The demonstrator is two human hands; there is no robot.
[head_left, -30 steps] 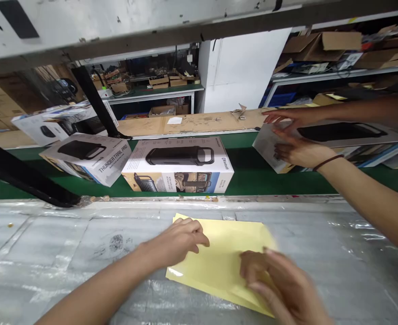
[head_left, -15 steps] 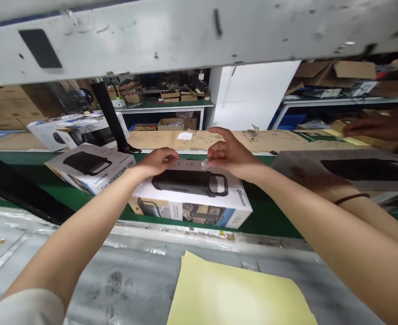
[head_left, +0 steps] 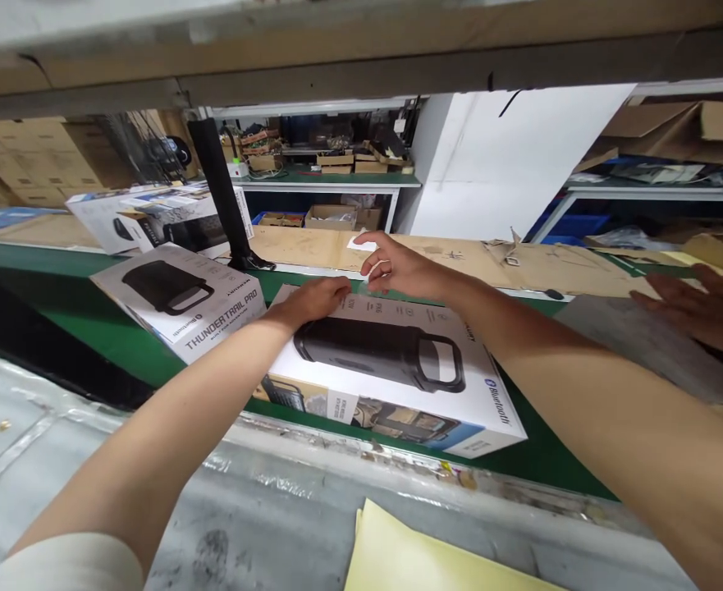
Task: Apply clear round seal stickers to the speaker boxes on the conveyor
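The speaker box (head_left: 391,369) lay flat on the green belt (head_left: 90,328), just beyond the near table edge, with a second box (head_left: 180,300) close on its left. The left hand (head_left: 315,300) pressed flat on its far top edge, holding nothing, while the right hand (head_left: 398,269) pinched what looked like a small clear sticker at that same edge. The printed carton looked stiff, smooth and rather weighty, best gripped at its two short ends.
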